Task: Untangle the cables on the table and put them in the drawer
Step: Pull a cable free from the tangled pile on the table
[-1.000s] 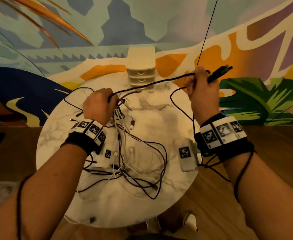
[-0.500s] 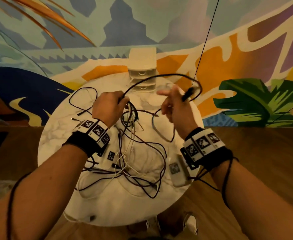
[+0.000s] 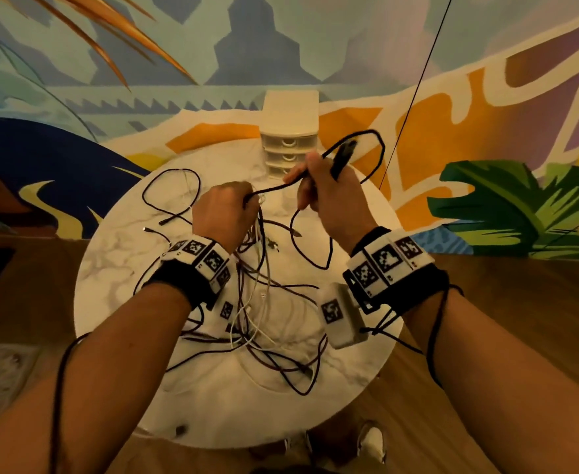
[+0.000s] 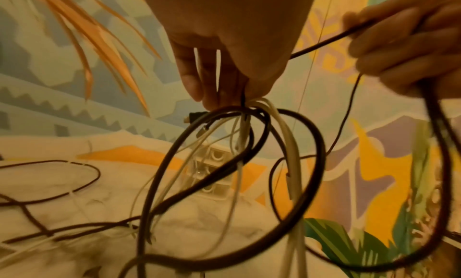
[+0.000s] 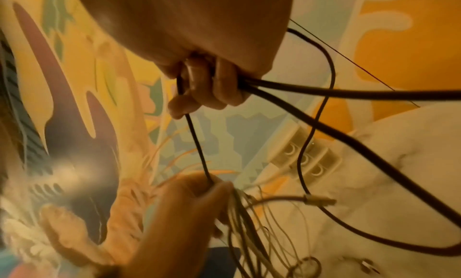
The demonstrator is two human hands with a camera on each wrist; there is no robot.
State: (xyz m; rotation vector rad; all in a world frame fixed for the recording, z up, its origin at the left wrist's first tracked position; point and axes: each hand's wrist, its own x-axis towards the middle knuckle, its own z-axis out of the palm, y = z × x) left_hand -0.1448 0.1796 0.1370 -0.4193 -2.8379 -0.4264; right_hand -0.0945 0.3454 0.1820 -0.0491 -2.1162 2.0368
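My left hand [image 3: 224, 217] clenches the knot of black and white cables [image 3: 257, 302] above the marble table [image 3: 117, 254] as an anchor — my right hand [image 3: 329, 196] grips the black cable [image 3: 366, 138], coiling it free near the closed drawer unit [image 3: 289, 145].

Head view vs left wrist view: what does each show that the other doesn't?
Only the head view: both wrist bands, the whole round table, and the loose cables lying across it.

Only the left wrist view: the underside of the left hand, with white and dark cables bunched at its fingertips.

Both: the right hand gripping the black cable that runs to the left hand, and the small drawer unit.
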